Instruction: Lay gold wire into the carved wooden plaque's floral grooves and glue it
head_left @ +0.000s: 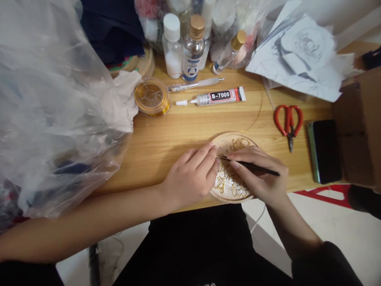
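Observation:
A round wooden board [218,193] lies near the table's front edge, with flower outlines in gold wire [238,190] over its pale face. My left hand [192,174] rests across the board's left side, fingers bent together and holding it; its thumb is hidden. Pinched in my right hand [262,171] are slim black tweezers [257,166], their tip low over the middle of the board, close to my left fingertips. Whether wire sits in the tip is too small to tell. A loose strand of gold wire [261,109] curves on the table behind the board.
Behind my hands lie a gold wire spool [151,97], a B-7000 glue tube [220,96] and a pen [196,84]. Bottles [193,53] stand farther back. Red-handled cutters [288,121], a phone [324,151] and paper sketches [300,55] are rightward. A plastic bag [59,111] fills the left.

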`<state>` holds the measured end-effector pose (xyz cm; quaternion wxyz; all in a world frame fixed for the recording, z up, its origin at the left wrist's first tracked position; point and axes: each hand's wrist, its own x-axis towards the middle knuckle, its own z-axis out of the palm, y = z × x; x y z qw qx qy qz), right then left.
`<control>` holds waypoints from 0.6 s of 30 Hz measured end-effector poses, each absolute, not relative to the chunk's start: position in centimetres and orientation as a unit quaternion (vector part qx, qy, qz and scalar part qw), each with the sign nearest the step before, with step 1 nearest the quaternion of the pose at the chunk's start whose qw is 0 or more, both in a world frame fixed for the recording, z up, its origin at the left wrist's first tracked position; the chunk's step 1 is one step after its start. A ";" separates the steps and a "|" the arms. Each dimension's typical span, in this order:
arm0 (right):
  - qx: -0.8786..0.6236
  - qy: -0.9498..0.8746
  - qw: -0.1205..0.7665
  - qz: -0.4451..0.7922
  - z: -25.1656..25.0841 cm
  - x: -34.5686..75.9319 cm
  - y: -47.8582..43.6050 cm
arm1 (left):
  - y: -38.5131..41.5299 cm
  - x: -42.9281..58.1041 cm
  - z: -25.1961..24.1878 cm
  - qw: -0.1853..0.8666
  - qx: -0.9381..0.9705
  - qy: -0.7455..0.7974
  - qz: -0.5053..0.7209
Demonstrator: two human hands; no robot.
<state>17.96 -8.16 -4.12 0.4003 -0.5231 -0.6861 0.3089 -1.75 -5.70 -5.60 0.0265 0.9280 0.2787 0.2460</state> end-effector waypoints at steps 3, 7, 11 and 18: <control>-0.515 -0.700 0.391 0.303 -4.0 17.9 -8.0 | -5.7 -1.7 -5.6 0.023 0.928 0.281 0.244; -0.507 -0.718 0.381 0.288 -3.9 17.9 -7.9 | -5.7 -1.7 -5.6 0.023 0.927 0.282 0.247; -0.497 -0.741 0.360 0.272 -3.7 18.0 -7.9 | -5.7 -1.7 -5.6 0.021 0.925 0.281 0.254; -0.482 -0.778 0.322 0.244 -3.1 18.1 -7.8 | -5.7 -1.7 -5.6 0.018 0.927 0.281 0.250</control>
